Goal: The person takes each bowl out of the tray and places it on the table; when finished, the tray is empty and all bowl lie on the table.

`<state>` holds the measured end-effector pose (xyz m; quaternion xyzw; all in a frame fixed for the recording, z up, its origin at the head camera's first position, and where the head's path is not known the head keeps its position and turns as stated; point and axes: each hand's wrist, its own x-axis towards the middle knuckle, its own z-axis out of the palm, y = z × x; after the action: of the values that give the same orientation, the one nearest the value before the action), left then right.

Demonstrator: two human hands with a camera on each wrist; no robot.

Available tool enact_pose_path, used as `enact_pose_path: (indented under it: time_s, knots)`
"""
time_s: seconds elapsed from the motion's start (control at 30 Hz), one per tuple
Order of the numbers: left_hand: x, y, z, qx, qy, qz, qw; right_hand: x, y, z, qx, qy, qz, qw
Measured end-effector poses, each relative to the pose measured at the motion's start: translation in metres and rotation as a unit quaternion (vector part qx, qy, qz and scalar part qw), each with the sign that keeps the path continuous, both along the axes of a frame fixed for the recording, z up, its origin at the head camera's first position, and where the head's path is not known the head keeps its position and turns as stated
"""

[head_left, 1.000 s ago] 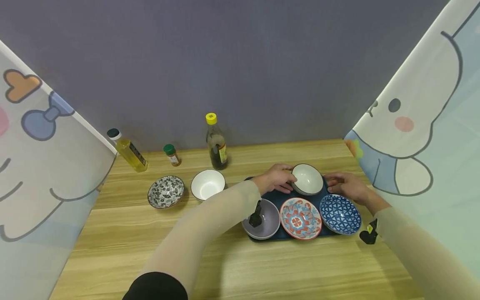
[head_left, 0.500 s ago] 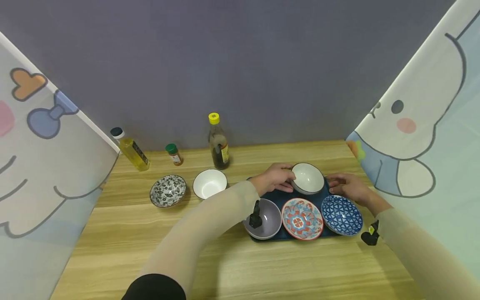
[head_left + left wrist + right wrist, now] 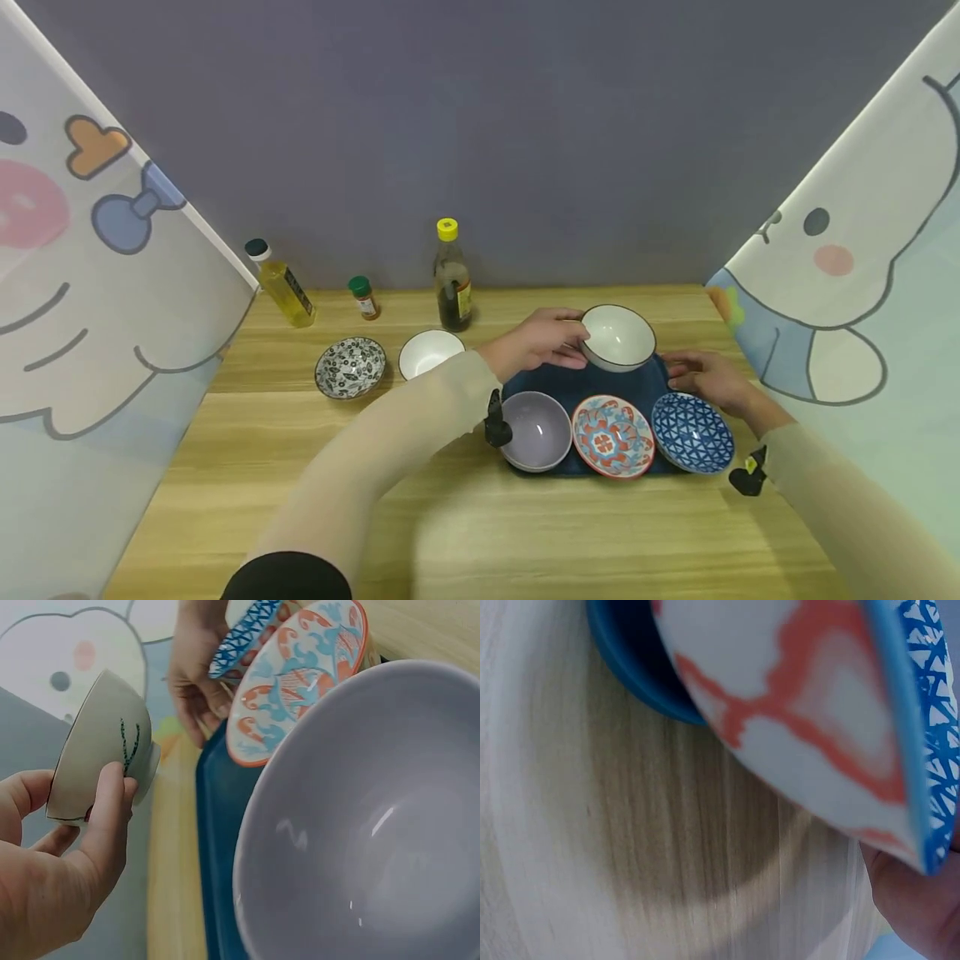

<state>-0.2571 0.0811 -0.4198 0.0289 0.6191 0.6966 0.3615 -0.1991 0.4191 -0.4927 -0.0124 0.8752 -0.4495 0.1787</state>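
My left hand [image 3: 543, 340] holds a white bowl [image 3: 621, 337] with a thin dark rim by its left side, raised above the back of a dark blue tray [image 3: 592, 382]. In the left wrist view, thumb and fingers pinch this bowl [image 3: 105, 750], tilted in that picture. My right hand [image 3: 712, 383] is at the tray's back right corner, fingers loosely bent by its edge. Beside it stands a blue-and-white patterned bowl [image 3: 692, 433], with a red floral bowl [image 3: 613, 437] and a lilac bowl [image 3: 537, 432] further left. In the right wrist view only part of the right hand [image 3: 919, 904] shows.
Left of the tray are another white bowl [image 3: 429, 352], partly hidden by the left sleeve, and a black-and-white floral bowl [image 3: 350, 367]. Behind stand a yellow-capped dark sauce bottle [image 3: 453, 287], a green-capped spice jar [image 3: 364, 298] and an oil bottle [image 3: 287, 290].
The left hand has lifted the white bowl up off the tray, baring the tray's back part. The right hand stays by the tray's corner. The head view has shifted slightly.
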Motion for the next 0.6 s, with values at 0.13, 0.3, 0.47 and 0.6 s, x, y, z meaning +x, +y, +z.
enact_pose_path:
  time_s: [0.13, 0.3, 0.47, 0.6]
  knots:
    - [0.003, -0.020, 0.013, -0.001, 0.008, -0.008, 0.9999, 0.000, 0.001, 0.002, 0.007, -0.002, 0.003, 1.0000]
    - [0.007, -0.049, 0.025, -0.004, 0.018, -0.015, 0.9997, 0.001, -0.001, 0.003, 0.020, 0.001, 0.002, 0.9998]
    - [0.014, -0.081, 0.037, 0.001, 0.019, -0.005, 0.9998, 0.003, -0.001, 0.002, 0.018, 0.008, 0.003, 0.9998]
    - [0.018, -0.110, 0.046, 0.005, 0.031, 0.010, 0.9994, 0.004, -0.001, 0.002, 0.016, 0.017, 0.006, 0.9997]
